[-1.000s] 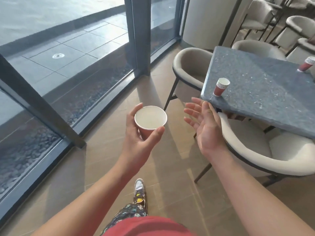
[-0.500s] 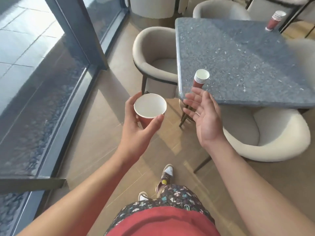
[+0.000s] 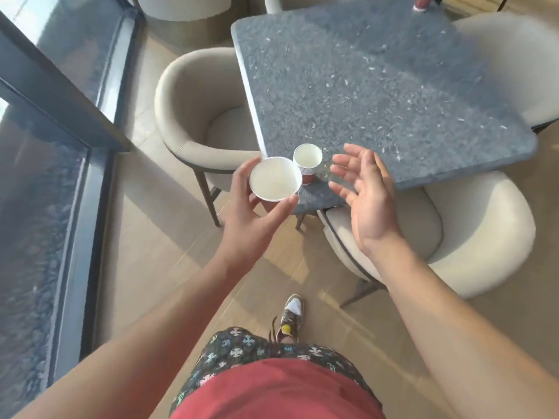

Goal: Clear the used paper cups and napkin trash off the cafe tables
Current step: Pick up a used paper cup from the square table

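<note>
Right hand (image 3: 366, 195), wide open and empty, is hovering just beside the cup stack (image 3: 308, 160) at the near corner of the bench (image 3: 393, 86) while the left hand (image 3: 251, 219) is gripping a paper cup (image 3: 275, 182), so a sloppy grab is probably risking knocking it off.

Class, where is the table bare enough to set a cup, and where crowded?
Bare: mid table, between the cup stack and the far cup. Crowded: the near corner, where the stack, the held cup, left hand and right hand cluster.

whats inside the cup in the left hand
The cup held by the left hand looks empty: only its white inner wall and bottom show. Nothing inside is covered.
</note>
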The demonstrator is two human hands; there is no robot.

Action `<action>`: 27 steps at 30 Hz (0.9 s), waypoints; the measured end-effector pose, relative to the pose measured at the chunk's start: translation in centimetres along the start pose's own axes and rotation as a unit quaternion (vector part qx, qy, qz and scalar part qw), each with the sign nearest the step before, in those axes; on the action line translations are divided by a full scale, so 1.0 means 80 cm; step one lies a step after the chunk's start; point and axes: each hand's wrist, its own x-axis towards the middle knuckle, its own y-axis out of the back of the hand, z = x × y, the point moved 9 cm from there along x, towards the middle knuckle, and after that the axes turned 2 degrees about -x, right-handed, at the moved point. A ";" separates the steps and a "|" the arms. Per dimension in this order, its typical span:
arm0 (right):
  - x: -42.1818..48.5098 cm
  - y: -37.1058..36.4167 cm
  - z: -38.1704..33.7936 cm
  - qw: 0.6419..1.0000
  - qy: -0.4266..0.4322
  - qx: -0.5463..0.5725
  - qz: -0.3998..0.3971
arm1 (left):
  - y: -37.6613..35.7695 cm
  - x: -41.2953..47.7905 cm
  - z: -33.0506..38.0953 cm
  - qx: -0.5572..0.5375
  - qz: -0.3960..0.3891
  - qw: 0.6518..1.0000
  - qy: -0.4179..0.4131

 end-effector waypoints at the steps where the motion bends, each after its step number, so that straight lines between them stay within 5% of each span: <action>1: 0.010 0.004 0.000 1.000 -0.001 0.003 0.010 | -0.006 0.014 -0.005 -0.002 -0.008 1.000 0.003; 27: 0.073 0.052 0.020 0.966 -0.012 0.023 0.257 | -0.113 0.245 -0.135 0.058 -0.198 0.976 0.067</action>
